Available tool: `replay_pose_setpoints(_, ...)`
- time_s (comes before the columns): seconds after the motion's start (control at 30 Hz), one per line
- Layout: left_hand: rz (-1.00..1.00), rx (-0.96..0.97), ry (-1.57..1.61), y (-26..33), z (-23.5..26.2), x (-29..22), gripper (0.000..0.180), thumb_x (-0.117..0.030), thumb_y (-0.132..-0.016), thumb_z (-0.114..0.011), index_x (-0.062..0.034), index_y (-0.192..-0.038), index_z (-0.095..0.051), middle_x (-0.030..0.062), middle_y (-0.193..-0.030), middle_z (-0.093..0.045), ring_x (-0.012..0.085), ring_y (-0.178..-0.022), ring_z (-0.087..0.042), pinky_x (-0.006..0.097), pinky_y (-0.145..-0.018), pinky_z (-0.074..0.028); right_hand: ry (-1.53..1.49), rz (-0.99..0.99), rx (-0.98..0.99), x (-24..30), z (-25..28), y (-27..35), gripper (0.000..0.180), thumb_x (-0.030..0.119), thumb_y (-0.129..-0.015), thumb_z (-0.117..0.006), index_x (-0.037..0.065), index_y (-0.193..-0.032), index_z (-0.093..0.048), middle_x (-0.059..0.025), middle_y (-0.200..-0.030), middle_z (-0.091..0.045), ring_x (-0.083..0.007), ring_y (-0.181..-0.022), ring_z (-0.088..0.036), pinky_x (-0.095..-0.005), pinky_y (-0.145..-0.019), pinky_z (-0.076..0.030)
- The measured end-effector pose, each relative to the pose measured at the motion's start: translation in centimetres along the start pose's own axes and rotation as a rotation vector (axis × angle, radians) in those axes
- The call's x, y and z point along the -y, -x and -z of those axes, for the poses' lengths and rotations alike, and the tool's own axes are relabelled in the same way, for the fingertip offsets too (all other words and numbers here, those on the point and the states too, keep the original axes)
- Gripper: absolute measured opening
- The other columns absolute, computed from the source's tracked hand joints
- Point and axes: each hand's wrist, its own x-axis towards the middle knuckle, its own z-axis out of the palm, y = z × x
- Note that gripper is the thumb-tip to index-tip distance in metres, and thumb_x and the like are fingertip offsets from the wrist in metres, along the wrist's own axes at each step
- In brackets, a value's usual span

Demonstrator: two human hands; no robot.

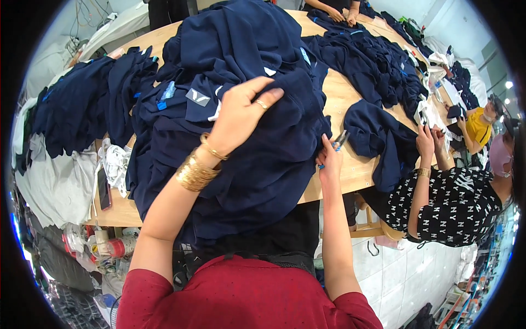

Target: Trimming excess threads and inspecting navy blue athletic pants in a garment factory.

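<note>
A large heap of navy garments (pixel 235 186) lies before me on the wooden table. My left hand (pixel 241 115), with gold bangles and a ring, pinches the navy cloth of a garment (pixel 293 93) near the top of the heap. Its fingertips are partly hidden by the fabric. At the heap's right edge, my right hand (pixel 331 159) is closed around small thread snips (pixel 341 140) with blue on the handles, the metal tips pointing up. A grey label patch (pixel 198 97) shows on the cloth left of my left wrist.
More navy garments lie in piles at the left (pixel 82 104) and far right (pixel 361 60). A phone (pixel 104 189) rests by white cloth at the table's left edge. A person in a patterned black shirt (pixel 455 205) sits at the right; another person's hands (pixel 345 15) work at the far side.
</note>
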Motion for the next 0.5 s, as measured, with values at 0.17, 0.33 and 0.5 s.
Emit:
replay_pose_setpoints(0.17, -0.039, -0.080, 0.018, 0.5, 5.4, -3.6, 0.018, -0.013, -0.085, -0.058, 0.0015, -0.095, -0.057, 0.0075, -0.078, -0.059, 0.0108, -0.072, -0.054, 0.024, -0.069, -0.043, -0.023, 0.509, -0.133, 6.8, -1.5, 2.6, 0.015, 0.011, -0.081, -0.065, 0.012, -0.091, -0.054, 0.0074, -0.056, -0.040, -0.0016, -0.042, -0.034, -0.0187, -0.038, -0.026)
replay_pose_setpoints(0.33, -0.174, 0.221, -0.044, 4.5, 6.3, -9.7, 0.019, -0.008, -0.083, -0.060, 0.0005, -0.099, -0.054, 0.0109, -0.088, -0.060, 0.0208, -0.081, -0.061, 0.027, -0.071, -0.046, -0.009, 0.845, -0.371, 19.1, -5.8, 6.3, 0.011, 0.013, -0.086, -0.059, 0.007, -0.094, -0.054, 0.0010, -0.069, -0.052, -0.0061, -0.054, -0.047, -0.0185, -0.046, -0.038)
replay_pose_setpoints(0.5, -0.231, 0.257, 0.229, 6.4, 9.2, -12.5, 0.030, -0.007, -0.084, -0.060, -0.0007, -0.108, -0.043, 0.0144, -0.086, -0.063, 0.0201, -0.071, -0.063, 0.026, -0.063, -0.046, 0.118, 1.335, -0.010, 29.3, -13.4, 2.8, 0.023, 0.018, -0.088, -0.057, -0.001, -0.101, -0.058, -0.0028, -0.085, -0.057, -0.0086, -0.077, -0.053, -0.0201, -0.069, -0.044)
